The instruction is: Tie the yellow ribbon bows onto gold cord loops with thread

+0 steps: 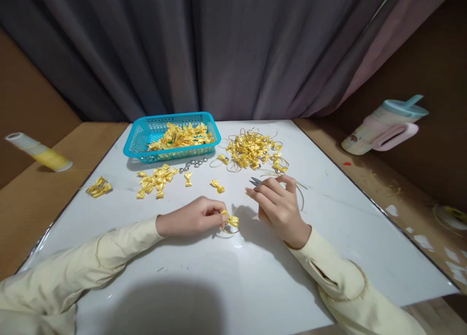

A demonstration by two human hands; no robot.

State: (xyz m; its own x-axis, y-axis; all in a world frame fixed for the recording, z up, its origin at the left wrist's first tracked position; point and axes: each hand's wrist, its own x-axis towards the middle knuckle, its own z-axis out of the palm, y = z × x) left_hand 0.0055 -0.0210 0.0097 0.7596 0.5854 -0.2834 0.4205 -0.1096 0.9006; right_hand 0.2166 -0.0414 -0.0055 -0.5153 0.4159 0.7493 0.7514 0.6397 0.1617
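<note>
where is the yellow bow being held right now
The yellow bow is below the middle of the head view, pinched by the left hand, left of the right hand.

Two bare hands show: one left hand [199, 215] and one right hand [282, 208]. There is one glossy white worktop [175, 281] and one turquoise plastic mesh basket [171, 158] with one mass of yellow satin bows inside. Outside it are one yellow satin bow [233, 221] in the left hand, two single bows [218, 185], one bow cluster [155, 180], one bow heap [250, 150] threaded with gold cords and one small yellow bundle [99, 187]. Silver beads [196, 164] number perhaps eight, too small to count surely. One pair of grey metal scissors [255, 181], one pale tumbler [365, 127] with one pink handle, one white-and-yellow cylinder [40, 152] and one red scrap [347, 163] complete the count.
</note>
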